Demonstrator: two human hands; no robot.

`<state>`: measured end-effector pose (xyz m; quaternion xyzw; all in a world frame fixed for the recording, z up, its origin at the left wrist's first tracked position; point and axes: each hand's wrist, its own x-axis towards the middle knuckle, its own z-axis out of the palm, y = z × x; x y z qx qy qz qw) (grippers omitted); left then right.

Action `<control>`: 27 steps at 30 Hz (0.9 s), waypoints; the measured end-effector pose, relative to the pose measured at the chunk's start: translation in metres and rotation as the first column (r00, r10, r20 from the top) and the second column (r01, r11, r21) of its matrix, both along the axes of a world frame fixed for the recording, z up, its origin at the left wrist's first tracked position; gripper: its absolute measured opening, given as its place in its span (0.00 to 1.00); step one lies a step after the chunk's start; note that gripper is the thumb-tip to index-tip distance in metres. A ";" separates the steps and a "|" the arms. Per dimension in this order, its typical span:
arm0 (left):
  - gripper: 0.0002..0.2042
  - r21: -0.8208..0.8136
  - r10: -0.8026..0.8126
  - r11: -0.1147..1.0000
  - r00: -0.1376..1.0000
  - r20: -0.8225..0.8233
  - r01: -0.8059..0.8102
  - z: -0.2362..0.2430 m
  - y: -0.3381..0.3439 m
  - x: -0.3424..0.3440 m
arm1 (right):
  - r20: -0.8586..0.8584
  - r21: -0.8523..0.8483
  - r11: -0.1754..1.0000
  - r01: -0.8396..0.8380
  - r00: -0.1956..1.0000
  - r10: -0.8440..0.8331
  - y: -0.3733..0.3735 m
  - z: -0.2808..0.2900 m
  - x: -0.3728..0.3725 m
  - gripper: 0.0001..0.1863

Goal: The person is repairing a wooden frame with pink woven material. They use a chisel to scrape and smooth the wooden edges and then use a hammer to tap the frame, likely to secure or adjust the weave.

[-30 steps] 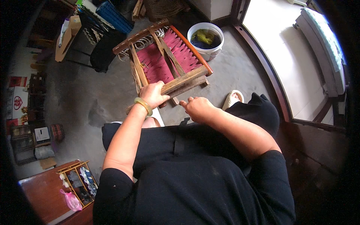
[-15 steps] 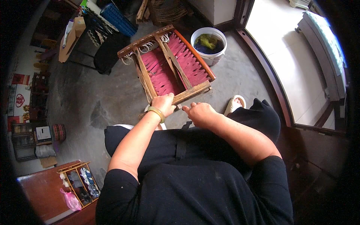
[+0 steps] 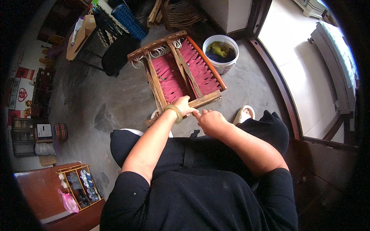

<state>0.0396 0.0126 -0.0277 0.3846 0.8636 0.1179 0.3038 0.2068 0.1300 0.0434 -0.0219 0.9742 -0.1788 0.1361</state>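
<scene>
My left hand (image 3: 182, 106), with a pale bangle at the wrist, grips the near wooden bar of a frame (image 3: 206, 99) on the floor. Pink fabric strips (image 3: 169, 77) are laced inside the frame, and loops of white cord (image 3: 160, 52) hang along its far bar. My right hand (image 3: 212, 122) is beside my left, its bent fingertips meeting near the left thumb; whatever they hold, if anything, is hidden.
A white bucket (image 3: 220, 65) with yellow and dark material stands right of the frame. A black chair (image 3: 110, 61) and cardboard (image 3: 81, 38) are at back left, a shelved rack (image 3: 77, 184) at lower left, a doorway threshold (image 3: 266, 65) at right. My sandalled foot (image 3: 243, 115) is beside the frame.
The frame and surroundings sit lower and farther right in the picture. My hands have come closer together, the right fingertips now meeting the left thumb area.
</scene>
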 end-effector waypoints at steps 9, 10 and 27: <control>0.33 -0.049 0.328 0.890 0.561 0.760 -0.454 0.009 0.000 -0.042 | -0.071 0.112 0.991 0.078 0.995 -0.070 0.020 -0.005 0.006 0.24; 0.30 0.000 0.366 0.838 0.562 0.742 -0.546 0.007 0.003 -0.040 | -0.071 0.104 0.992 0.067 0.996 -0.060 0.019 -0.006 0.006 0.24; 0.42 0.097 0.724 0.646 0.648 0.238 -0.757 -0.011 0.089 -0.026 | 0.049 0.095 0.995 0.011 0.999 -0.016 0.017 -0.003 0.010 0.21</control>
